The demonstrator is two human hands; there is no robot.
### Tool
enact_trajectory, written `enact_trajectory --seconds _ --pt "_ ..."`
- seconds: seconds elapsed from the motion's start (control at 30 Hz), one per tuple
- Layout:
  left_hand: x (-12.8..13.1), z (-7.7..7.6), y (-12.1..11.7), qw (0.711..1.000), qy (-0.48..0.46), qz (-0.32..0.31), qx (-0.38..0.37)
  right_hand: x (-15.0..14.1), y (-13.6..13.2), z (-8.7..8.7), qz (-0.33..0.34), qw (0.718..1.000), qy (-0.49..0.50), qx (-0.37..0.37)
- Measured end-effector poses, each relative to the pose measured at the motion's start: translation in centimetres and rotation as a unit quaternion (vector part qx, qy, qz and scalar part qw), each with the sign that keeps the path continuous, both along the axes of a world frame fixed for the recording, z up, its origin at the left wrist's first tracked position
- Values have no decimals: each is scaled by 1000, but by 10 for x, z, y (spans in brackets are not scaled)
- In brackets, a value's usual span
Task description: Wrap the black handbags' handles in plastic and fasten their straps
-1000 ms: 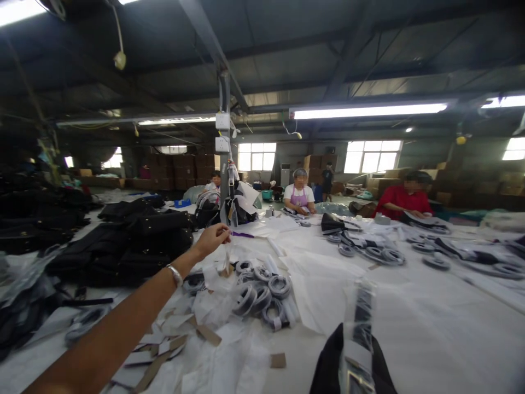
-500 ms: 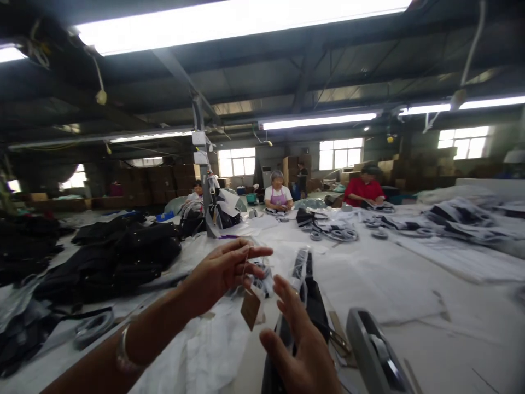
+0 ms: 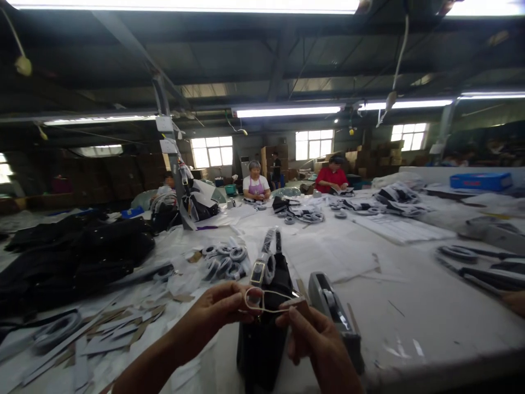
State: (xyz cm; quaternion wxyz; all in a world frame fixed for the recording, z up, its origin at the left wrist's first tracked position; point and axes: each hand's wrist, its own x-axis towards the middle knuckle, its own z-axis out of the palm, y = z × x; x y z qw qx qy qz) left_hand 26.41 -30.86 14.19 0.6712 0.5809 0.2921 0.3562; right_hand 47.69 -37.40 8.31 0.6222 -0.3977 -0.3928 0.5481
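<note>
A pale cord loop (image 3: 275, 296) stretches between my two hands, in front of a black handbag (image 3: 262, 345) standing on the table. My left hand (image 3: 227, 306) is closed on the loop's left end. My right hand (image 3: 309, 334) pinches a small brown card hang tag (image 3: 302, 309) at the cord's other end. The bag's wrapped handle (image 3: 268, 249) with a buckle rises behind the cord. Just right of the bag stands a grey tape dispenser (image 3: 334, 309).
Coiled wrapped straps (image 3: 225, 260) and cardboard scraps (image 3: 118, 328) lie to the left, near a pile of black bags (image 3: 82, 246). Two co-workers sit across the table (image 3: 410, 328). At the right edge, another person's hand (image 3: 514, 301) is near black straps. A blue box (image 3: 479, 180) is farther back.
My left hand has brought the tag from the left to the front of the bag. My right hand has come in and grips the tag; the cord is now drawn out. The view has turned right.
</note>
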Motion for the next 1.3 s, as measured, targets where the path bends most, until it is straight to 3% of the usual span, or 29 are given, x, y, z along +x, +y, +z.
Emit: enact_trajectory --seconds 0.1,0.2,0.33,0.53,0.73,0.83,1.07,1.17,1.3 --pt "-5 -15 24 992 66 85 72 16 9 -8 -20 997 -77 -21" --pt "-3 -33 48 980 124 102 118 24 25 -18 -30 991 -128 -29" --pt "8 -49 65 982 139 40 124 19 45 -20 -18 987 -157 -27" --pt "26 -47 70 987 83 -80 113 -6 60 -4 13 985 -170 -35" --pt "28 -49 70 980 51 -179 74 -13 67 -12 102 992 -58 -35" --pt "27 -52 71 977 54 -196 65 -10 68 -16 140 989 -3 -57" --pt "29 -64 78 985 94 -120 76 -4 59 -5 146 987 -33 -56" --pt "17 -64 79 990 103 -67 76 0 51 -3 104 986 -124 -41" --pt "-14 -70 75 994 91 10 55 7 38 -15 34 968 -245 -33"
